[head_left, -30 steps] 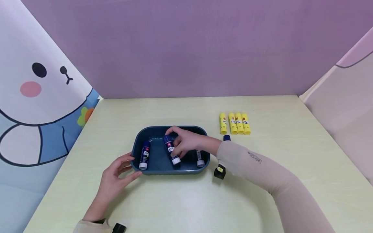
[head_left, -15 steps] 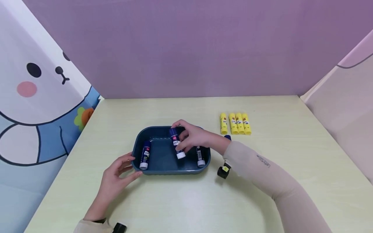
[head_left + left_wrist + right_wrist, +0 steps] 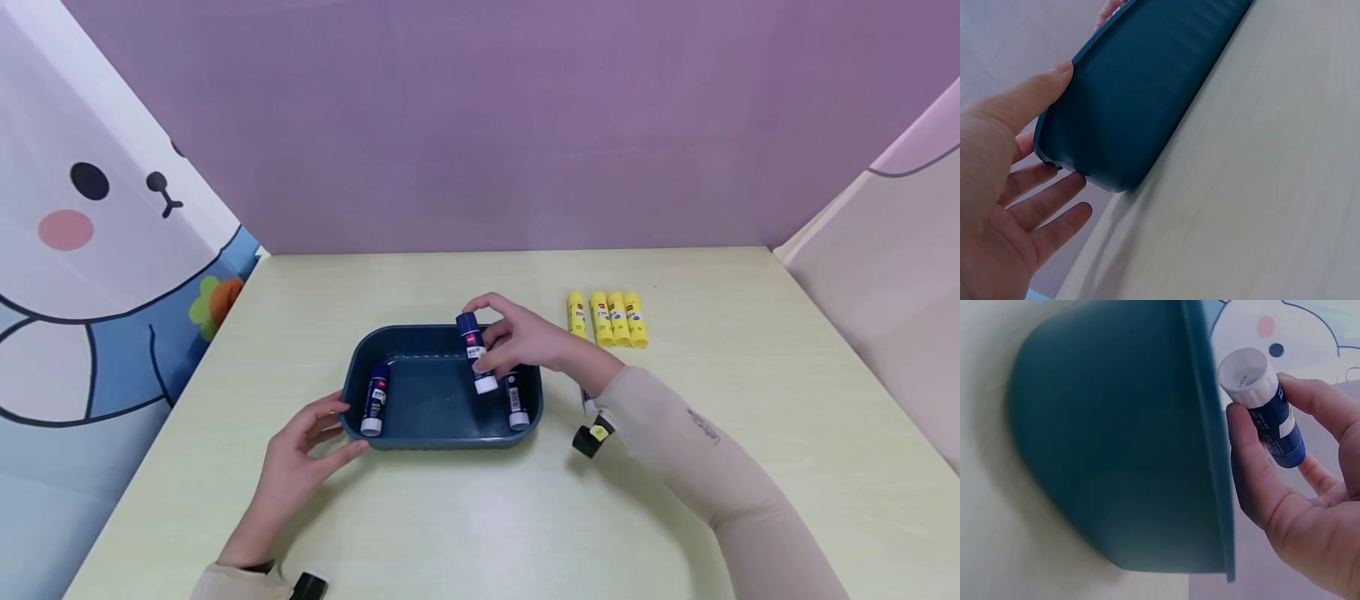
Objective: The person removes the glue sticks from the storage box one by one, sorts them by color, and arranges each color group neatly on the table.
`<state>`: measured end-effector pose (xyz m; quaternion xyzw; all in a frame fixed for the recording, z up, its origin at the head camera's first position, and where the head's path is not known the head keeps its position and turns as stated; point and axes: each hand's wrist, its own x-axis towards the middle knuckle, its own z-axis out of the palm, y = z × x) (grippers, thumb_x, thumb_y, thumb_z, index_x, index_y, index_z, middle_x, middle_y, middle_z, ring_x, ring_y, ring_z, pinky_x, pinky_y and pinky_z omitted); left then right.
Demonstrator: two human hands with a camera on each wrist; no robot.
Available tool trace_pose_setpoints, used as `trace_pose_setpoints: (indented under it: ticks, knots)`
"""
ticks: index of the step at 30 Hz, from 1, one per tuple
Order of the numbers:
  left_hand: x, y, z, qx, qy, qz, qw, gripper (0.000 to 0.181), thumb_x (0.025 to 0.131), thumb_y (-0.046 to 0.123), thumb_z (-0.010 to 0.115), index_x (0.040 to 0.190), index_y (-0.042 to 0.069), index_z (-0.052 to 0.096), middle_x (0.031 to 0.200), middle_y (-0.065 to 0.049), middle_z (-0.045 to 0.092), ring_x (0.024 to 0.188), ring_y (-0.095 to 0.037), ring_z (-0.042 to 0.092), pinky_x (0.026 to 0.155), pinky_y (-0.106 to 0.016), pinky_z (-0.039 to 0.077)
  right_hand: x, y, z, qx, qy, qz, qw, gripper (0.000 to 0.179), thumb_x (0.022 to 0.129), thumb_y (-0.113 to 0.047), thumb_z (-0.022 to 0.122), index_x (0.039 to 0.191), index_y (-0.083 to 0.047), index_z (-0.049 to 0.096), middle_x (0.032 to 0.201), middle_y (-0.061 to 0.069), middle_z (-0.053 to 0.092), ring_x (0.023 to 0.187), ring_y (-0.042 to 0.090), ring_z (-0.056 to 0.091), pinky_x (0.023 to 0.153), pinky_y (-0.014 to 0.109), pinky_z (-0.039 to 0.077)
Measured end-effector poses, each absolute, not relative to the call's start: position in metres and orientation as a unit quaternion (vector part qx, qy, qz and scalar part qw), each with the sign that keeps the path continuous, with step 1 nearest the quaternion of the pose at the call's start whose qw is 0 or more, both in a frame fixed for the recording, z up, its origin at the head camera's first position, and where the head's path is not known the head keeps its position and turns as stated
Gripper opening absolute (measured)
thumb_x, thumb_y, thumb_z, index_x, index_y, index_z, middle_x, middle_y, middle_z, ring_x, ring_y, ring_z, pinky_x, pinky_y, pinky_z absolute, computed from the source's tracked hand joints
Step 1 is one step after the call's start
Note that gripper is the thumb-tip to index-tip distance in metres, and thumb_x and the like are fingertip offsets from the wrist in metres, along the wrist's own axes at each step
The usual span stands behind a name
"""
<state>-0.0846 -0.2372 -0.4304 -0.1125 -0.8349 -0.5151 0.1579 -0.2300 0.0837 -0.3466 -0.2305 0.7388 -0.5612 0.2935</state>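
Observation:
A dark blue-green plastic tray [image 3: 423, 443] stands on the table, with my left hand [image 3: 296, 467] holding its left end. Thumb and fingertips span the rim and end wall in the left wrist view. My right hand [image 3: 525, 337] grips a navy glue stick [image 3: 472, 342] with a white end, tilted above the tray's right half. The right wrist view shows that glue stick [image 3: 1272, 419] between thumb and fingers, beside the rim. Inside the tray lie another navy glue stick [image 3: 375, 400] at the left and a third glue stick [image 3: 516, 402] at the right, its top hidden by my hand.
Several yellow glue sticks [image 3: 617, 318] lie in a row behind my right wrist, the leftmost set slightly apart. Another glue stick's pale end [image 3: 588, 406] shows under my right wrist. A purple wall [image 3: 510, 125] closes off the table's back.
My right hand has lifted the navy glue stick from the tray's middle, moving it up and to the right. My left hand and the tray have stayed in place.

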Motion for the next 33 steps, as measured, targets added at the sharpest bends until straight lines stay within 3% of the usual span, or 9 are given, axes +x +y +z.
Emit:
trace_pose_setpoints:
  ticks: [9,33]
  knots:
    - [-0.085,-0.238,-0.43,-0.098,-0.85,-0.498,0.139,0.052,0.072,-0.008,0.084,0.118,-0.003,0.061,0.132,-0.021,0.059,0.104,0.005,0.06,0.086,-0.015,0.053,-0.23,0.101,-0.345,-0.219,0.747,-0.568,0.267,0.075,0.084,0.002,0.075,0.144,-0.019,0.035,0.102,0.019,0.063,0.084,0.028,0.067,0.073,0.042,0.062]
    - [-0.085,-0.235,-0.428,-0.099,-0.847,-0.5,0.147,0.05,0.073,-0.005,0.085,0.118,-0.002,0.062,0.132,-0.021,0.059,0.104,0.0,0.062,0.086,-0.013,0.053,-0.226,0.152,-0.338,-0.197,0.752,-0.587,0.226,0.076,0.085,0.006,0.072,0.147,-0.013,0.032,0.102,0.019,0.06,0.084,0.029,0.066,0.072,0.041,0.062]
